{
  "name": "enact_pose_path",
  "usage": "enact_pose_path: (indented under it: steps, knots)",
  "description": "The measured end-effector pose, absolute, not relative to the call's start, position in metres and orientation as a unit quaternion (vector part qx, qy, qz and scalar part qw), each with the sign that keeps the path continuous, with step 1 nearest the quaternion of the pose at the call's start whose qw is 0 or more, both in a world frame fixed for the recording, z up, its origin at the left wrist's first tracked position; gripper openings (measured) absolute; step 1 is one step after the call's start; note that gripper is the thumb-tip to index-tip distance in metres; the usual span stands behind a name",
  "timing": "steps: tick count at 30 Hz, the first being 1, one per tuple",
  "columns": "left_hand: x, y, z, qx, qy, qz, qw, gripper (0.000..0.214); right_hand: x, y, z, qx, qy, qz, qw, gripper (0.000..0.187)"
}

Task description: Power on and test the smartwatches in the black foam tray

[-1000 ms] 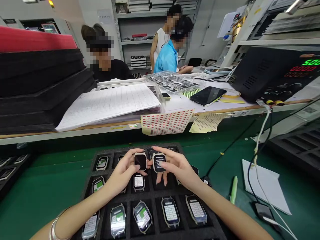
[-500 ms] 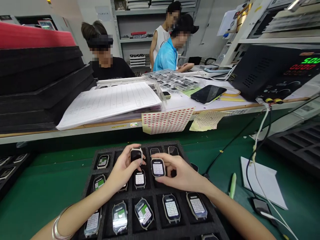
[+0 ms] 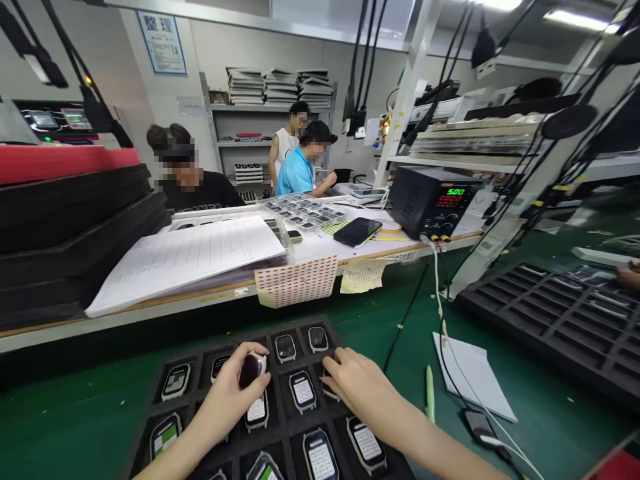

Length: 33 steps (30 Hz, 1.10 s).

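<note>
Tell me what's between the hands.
In the head view, a lit watch lies in the tray between the left hand and right hand; a dark one sits just beyond.

- Held watch (image 3: 253,371) in left hand (image 3: 236,383): partly covered by thumb and fingers; display not readable.
- Lower watch (image 3: 329,388) under right hand (image 3: 356,383): mostly hidden; whether gripped cannot be determined.
- Foam tray (image 3: 189,404): near side cut off by bottom edge.
- Ruled sheet (image 3: 200,253): entries too small to read.
- Co-worker's hand (image 3: 630,275): cut off at right edge, indistinct.
- Wall poster (image 3: 163,44): small print illegible.
</note>
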<state>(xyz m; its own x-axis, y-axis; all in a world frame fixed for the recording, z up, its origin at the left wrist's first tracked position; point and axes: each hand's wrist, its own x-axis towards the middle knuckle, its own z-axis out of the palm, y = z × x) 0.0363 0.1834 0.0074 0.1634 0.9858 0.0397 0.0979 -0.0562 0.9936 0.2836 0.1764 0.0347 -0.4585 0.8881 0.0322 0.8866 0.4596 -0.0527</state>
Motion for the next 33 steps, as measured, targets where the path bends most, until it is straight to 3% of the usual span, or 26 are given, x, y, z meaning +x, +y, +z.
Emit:
enact_pose_path:
  steps: [4,7,13,17,20,25,33]
  knots:
    - [0.040,0.182,0.006,0.586,0.476,0.451,0.476,0.030,0.288,0.172,0.034,-0.526,-0.831,0.131,0.123,0.016]
    - [0.040,0.182,0.011,0.604,0.472,0.433,0.474,0.028,0.290,0.172,0.047,-0.484,-0.832,0.207,0.173,0.003]
    - [0.050,0.178,0.045,0.623,0.443,0.425,0.484,0.027,0.266,0.185,0.074,-0.328,-0.722,0.499,0.350,0.017]
    - [0.059,0.178,0.053,0.602,0.452,0.461,0.469,0.027,0.252,0.199,0.077,-0.302,-0.615,0.578,0.443,0.031]
    - [0.057,0.181,0.046,0.593,0.461,0.479,0.454,0.033,0.251,0.204,0.073,-0.263,-0.586,0.627,0.442,0.041]
    - [0.050,0.183,0.030,0.591,0.467,0.484,0.445,0.033,0.253,0.205,0.064,-0.207,-0.565,0.709,0.368,0.053]
    - [0.048,0.182,0.025,0.592,0.451,0.487,0.457,0.033,0.241,0.211,0.045,-0.207,-0.544,0.730,0.360,0.045]
